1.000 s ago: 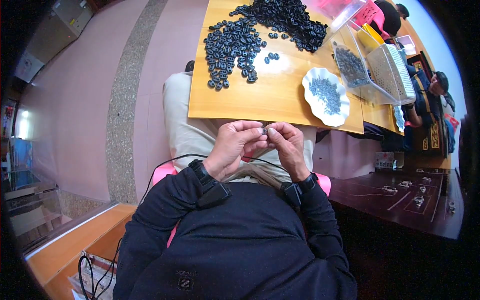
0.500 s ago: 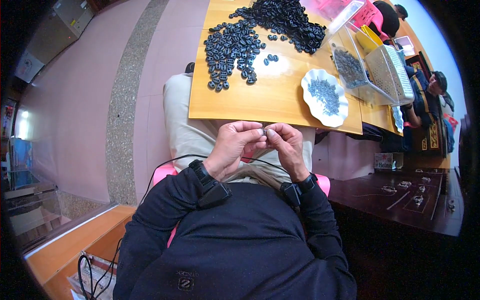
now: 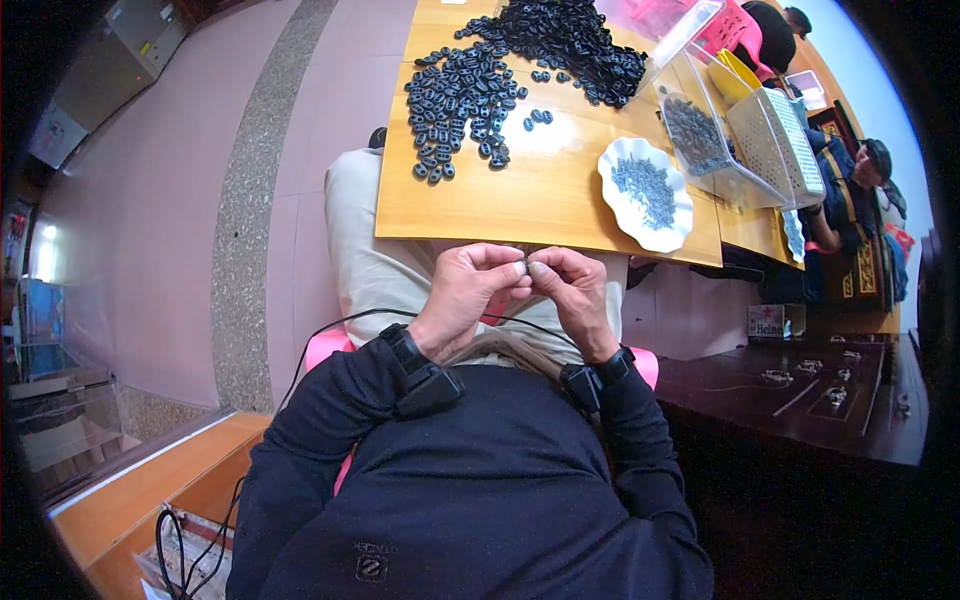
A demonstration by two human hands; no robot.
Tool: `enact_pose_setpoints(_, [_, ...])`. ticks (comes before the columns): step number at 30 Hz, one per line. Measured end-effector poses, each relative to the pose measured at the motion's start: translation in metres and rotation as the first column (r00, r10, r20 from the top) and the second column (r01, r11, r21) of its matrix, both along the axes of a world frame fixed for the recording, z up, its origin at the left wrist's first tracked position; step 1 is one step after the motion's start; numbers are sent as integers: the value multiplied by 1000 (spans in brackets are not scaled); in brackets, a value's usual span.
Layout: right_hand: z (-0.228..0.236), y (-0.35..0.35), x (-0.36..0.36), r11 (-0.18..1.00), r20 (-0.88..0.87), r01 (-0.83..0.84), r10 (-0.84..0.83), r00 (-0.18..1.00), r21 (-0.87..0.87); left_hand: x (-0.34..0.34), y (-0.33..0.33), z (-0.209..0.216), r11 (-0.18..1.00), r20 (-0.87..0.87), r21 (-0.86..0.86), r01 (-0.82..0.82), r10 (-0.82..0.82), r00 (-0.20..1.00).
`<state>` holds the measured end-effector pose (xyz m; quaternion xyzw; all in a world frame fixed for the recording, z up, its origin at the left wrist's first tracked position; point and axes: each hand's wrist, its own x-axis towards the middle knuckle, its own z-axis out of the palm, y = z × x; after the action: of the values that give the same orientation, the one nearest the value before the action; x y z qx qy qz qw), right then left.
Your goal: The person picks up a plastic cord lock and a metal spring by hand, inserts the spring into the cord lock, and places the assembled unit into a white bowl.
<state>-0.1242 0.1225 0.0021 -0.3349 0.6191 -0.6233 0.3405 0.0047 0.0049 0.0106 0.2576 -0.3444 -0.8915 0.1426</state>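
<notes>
Just off the near edge of the wooden table (image 3: 560,205), my left hand (image 3: 468,292) and my right hand (image 3: 575,296) meet, thumbs and forefingers pinched together. Between their fingertips is a small dark piece (image 3: 527,266), mostly covered, so its exact kind does not show. On the table lie loose black oval pieces with two holes (image 3: 450,115). Behind them rises a denser heap of black pieces (image 3: 575,45). A white scalloped dish (image 3: 668,240) near the front right corner holds many tiny grey parts (image 3: 643,190).
Right of the dish stands a clear plastic bin (image 3: 700,170) with dark pieces inside, beside a white perforated basket (image 3: 785,140). A person (image 3: 850,170) sits farther right. A thin black cable (image 3: 350,318) crosses my lap. A dark tabletop (image 3: 780,400) lies at the right.
The view has shifted very slightly, moving the table items a little left. Both hands keep the same pinch, with hardly any finger movement.
</notes>
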Motion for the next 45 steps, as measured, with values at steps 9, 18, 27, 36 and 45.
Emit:
enact_pose_setpoints(9, [-11, -3, 1, 999, -19, 17, -18, 1000, -34, -2, -1, -3, 1000, -22, -5, -21, 21, 1000])
enact_pose_setpoints(18, [-13, -3, -1, 997, 197, 16, -2, 980, -70, -3, -5, -5, 998, -59, 68, -4, 8, 998])
enact_pose_setpoints(27, [-15, -2, -3, 995, 199, 8, 12, 980, -102, -2, -5, -10, 995, -72, 97, 17, -10, 997])
enact_pose_setpoints(36, [-18, -1, -3, 995, 73, 30, -24, 997, -93, -2, -5, -6, 993, -46, 77, 92, -89, 995])
enact_pose_setpoints(45, [-10, -1, 2, 996, 64, 16, -11, 998, -85, 0, -3, -4, 997, -29, 14, 80, -79, 996])
